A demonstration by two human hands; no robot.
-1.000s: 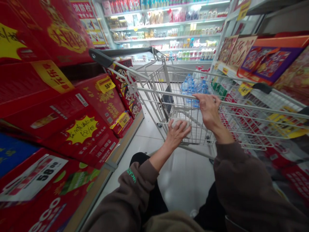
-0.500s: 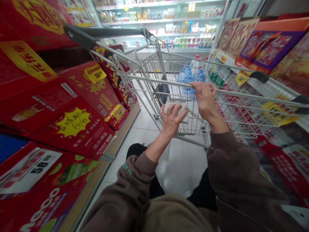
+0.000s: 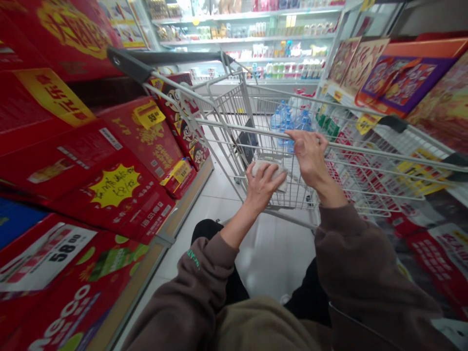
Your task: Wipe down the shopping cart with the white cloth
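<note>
A wire shopping cart stands across the aisle in front of me, its dark handle at the upper left. My left hand is closed over a pale, bunched cloth and presses it to the wire side of the basket. Part of the cloth is hidden under the fingers. To the right and a little higher, my right hand grips the cart's upper side rail, fingers hooked over the bar. Both brown sleeves reach forward from below.
Stacked red boxes with yellow price tags line the left side. At the right are shelves with gift boxes and packs of bottles. Blue-tinted water bottles stand beyond the cart, before a lit refrigerated shelf.
My left hand and the cloth have shifted slightly down and to the right along the wires. My right hand stays on the rail. The whole view has tilted slightly.
</note>
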